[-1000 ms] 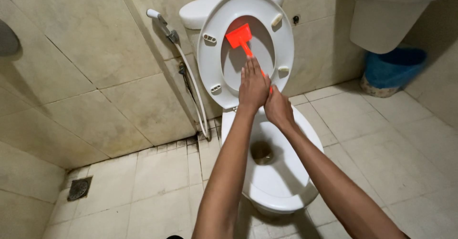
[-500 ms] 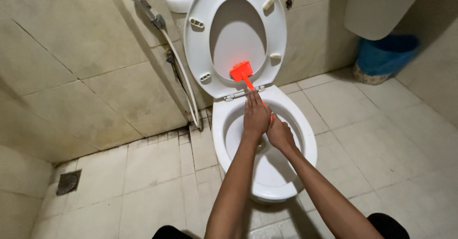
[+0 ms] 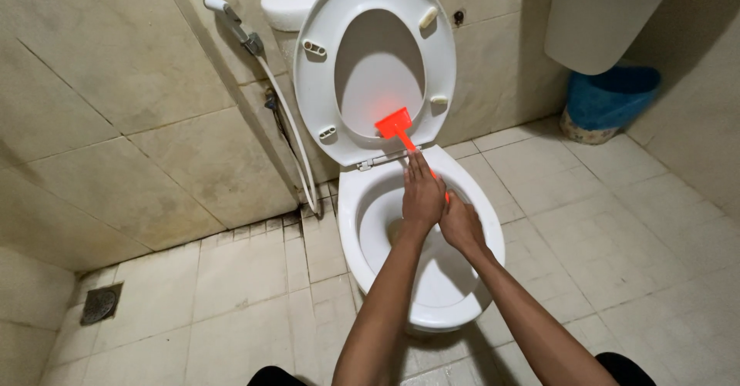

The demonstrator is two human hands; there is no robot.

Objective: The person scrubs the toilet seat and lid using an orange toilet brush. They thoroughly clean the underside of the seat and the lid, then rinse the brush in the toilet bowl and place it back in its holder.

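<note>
An orange-red brush (image 3: 395, 124) with a flat head points up at the lower edge of the raised white toilet seat (image 3: 316, 85), close to the hinge. Its handle runs down over the back rim of the white toilet bowl (image 3: 351, 224). My left hand (image 3: 422, 193) lies along the handle with fingers stretched forward. Just behind and to the right of it, my right hand (image 3: 460, 224) is closed around the lower end of the handle. Both hands hover over the bowl's opening.
A spray hose (image 3: 285, 116) hangs on the tiled wall left of the toilet. A blue bin (image 3: 609, 101) stands at the back right under a white basin pedestal (image 3: 593, 23). A floor drain (image 3: 100, 305) sits at the far left.
The brush head has come down from the middle of the raised seat to its lower edge by the hinge. Both hands have dropped lower over the bowl.
</note>
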